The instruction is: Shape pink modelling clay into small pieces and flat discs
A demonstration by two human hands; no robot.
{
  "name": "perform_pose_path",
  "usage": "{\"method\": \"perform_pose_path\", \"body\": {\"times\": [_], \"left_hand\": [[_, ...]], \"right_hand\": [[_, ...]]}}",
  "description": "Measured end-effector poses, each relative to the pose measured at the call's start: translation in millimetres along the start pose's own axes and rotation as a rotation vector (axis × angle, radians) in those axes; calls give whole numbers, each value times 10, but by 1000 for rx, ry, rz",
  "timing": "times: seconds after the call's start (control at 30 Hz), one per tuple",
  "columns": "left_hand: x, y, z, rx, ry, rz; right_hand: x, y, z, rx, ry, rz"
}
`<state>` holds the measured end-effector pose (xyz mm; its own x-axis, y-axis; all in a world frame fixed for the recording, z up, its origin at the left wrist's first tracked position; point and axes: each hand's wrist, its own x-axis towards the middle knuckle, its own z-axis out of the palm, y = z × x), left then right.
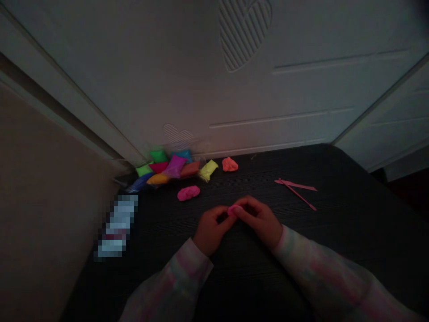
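A small piece of pink modelling clay [233, 210] is pinched between both my hands above the dark table. My left hand [212, 227] grips its left side with thumb and fingertips. From the right, my right hand [260, 219] presses thumb and fingers on the same piece, covering part of it. A larger pink clay lump [188, 193] lies on the table beyond my left hand. Farther back sits an orange clay lump [230, 164]. To the right, two thin pink modelling tools [298, 192] rest with their ends crossing.
Several colourful clay packets [176, 166] in clear plastic are heaped at the back left. A pixelated pale item [119, 226] lies at the table's left edge. White panels [167, 80] with raised hearts stand behind the dark table [248, 277], and a wall [40, 201] borders the left.
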<state>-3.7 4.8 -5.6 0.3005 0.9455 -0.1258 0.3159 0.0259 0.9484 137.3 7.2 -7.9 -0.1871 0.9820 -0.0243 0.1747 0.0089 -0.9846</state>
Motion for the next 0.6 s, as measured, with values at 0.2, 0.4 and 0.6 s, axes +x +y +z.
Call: {"method": "perform_pose_path", "body": {"times": [0.2, 0.4, 0.6], "left_hand": [[-2, -7, 14, 28, -1, 22], [-18, -11, 14, -26, 12, 16], [-10, -23, 11, -72, 50, 3]], "right_hand": [[5, -2, -19, 55, -8, 10], [1, -2, -9, 213, -19, 98], [-12, -20, 4, 188, -39, 72]]}}
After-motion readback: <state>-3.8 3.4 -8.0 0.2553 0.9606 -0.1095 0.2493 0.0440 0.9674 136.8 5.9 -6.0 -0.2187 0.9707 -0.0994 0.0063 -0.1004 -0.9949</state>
